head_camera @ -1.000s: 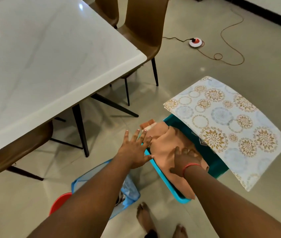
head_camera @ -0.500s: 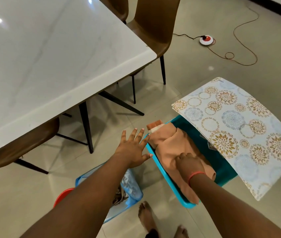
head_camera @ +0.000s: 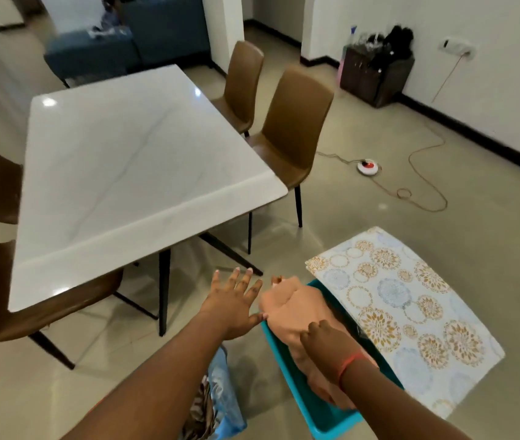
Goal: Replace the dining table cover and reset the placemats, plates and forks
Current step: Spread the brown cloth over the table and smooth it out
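Your view has swung up from the floor to take in the whole white marble-look dining table (head_camera: 131, 173), and in that time your right hand (head_camera: 326, 339) has gone from pressing flat on the folded peach fabric table cover (head_camera: 290, 308) to closing its fingers into it, so the bundle now bulges upward out of the teal plastic bin (head_camera: 322, 414) rather than lying flat. That reads as the start of lifting the fresh cover out; the table top is bare and ready to receive it. Your left hand (head_camera: 234, 303) is spread wide, gripping nothing, just beside the cloth's near edge and apparently not yet on it. The cover looks soft, thick and loosely folded, its lower part hidden behind your right wrist. The stiff floral-patterned placemat (head_camera: 401, 315) lies across the bin's far side.
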